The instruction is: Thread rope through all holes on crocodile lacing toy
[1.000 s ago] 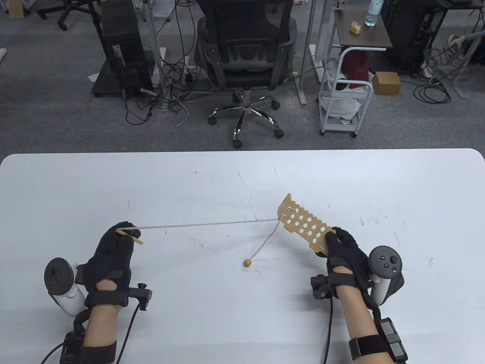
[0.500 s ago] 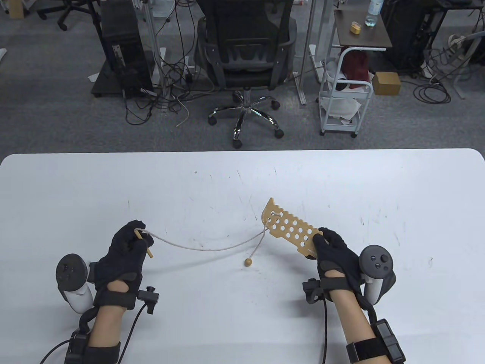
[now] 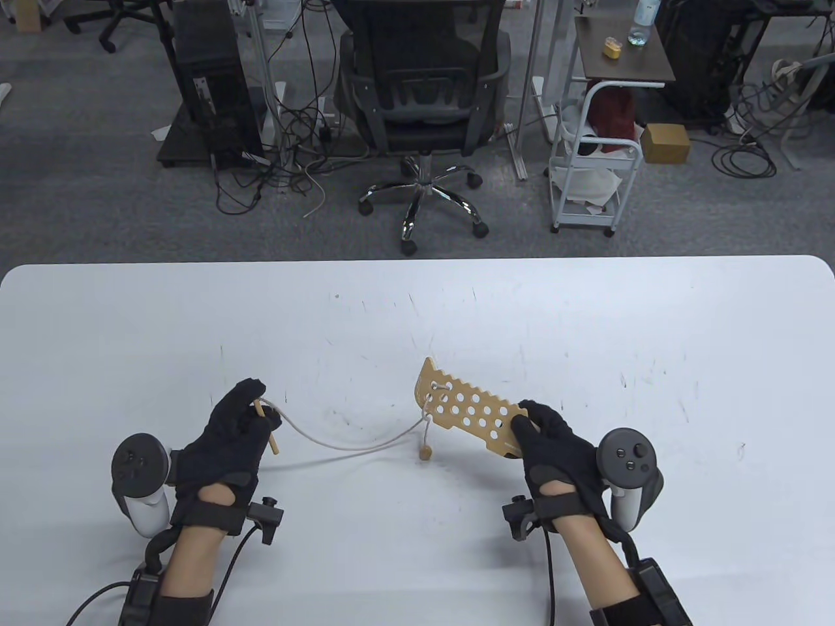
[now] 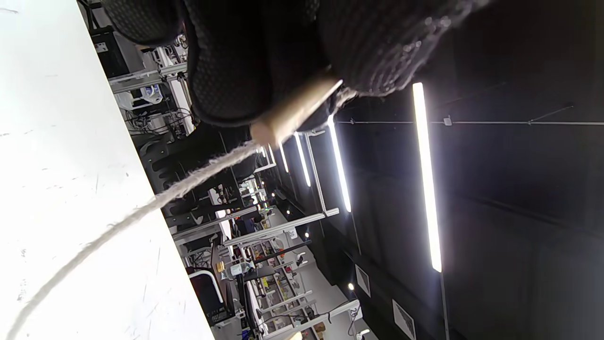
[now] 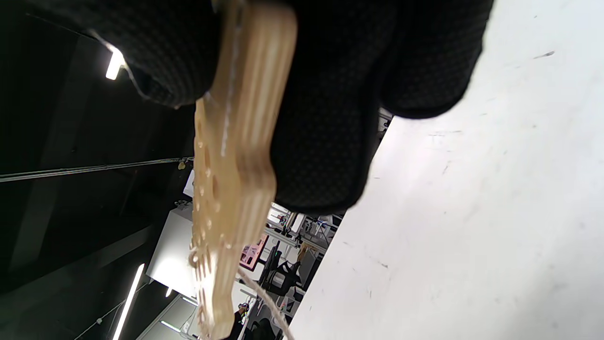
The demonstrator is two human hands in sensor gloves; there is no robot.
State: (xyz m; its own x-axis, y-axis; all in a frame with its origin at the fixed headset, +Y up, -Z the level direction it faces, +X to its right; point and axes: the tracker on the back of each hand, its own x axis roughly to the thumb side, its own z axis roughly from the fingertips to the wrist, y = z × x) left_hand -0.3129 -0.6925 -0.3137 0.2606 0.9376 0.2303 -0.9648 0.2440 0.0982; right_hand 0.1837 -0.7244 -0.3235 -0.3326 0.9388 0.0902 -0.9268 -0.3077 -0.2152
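The wooden crocodile lacing board [image 3: 466,411] with several holes is held above the white table [image 3: 417,306]. My right hand [image 3: 554,443] grips its near right end; the board shows edge-on in the right wrist view [image 5: 236,156]. A pale rope [image 3: 346,443] runs slack from a hole at the board's left tip to my left hand [image 3: 228,437]. My left hand pinches the wooden needle stick [image 3: 266,427] at the rope's end, also seen in the left wrist view [image 4: 292,113]. The rope's other end hangs from the tip with a wooden bead [image 3: 426,452] on the table.
Beyond the table's far edge stand an office chair [image 3: 424,98], a computer tower [image 3: 209,85] with floor cables, and a white cart [image 3: 593,169].
Both hands moved toward each other and nearer me. The taut rope went slack and sags to the table. The board shifted left, over the bead; the needle stick turned more upright.
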